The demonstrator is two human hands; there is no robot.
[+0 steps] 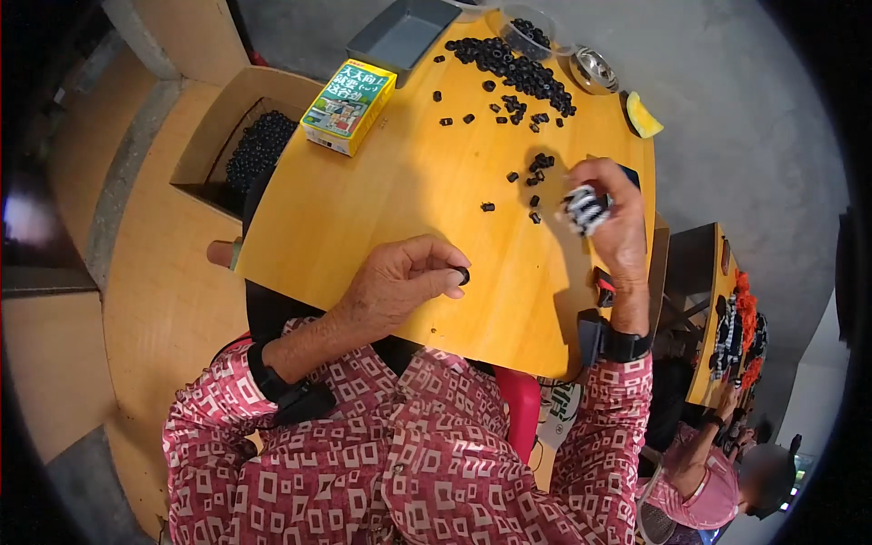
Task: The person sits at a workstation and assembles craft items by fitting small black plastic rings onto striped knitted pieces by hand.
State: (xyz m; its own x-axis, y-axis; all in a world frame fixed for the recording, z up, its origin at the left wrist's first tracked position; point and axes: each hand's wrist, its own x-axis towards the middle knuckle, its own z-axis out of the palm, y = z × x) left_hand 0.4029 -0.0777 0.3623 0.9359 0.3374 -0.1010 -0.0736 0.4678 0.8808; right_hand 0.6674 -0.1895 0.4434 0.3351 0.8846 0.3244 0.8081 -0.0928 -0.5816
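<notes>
From your head camera, your left hand (395,286) rests on the yellow table (409,200), and its thumb and finger are pinched together on one small black ring (463,274). Your right hand (610,218) is up on its side near the table's right edge, fingers closed around a black and white striped piece (584,211). A few loose black rings (536,173) lie just beside that hand. A big pile of black rings (518,71) sits farther up the table. A green and yellow box (348,106) stands at the table's left.
</notes>
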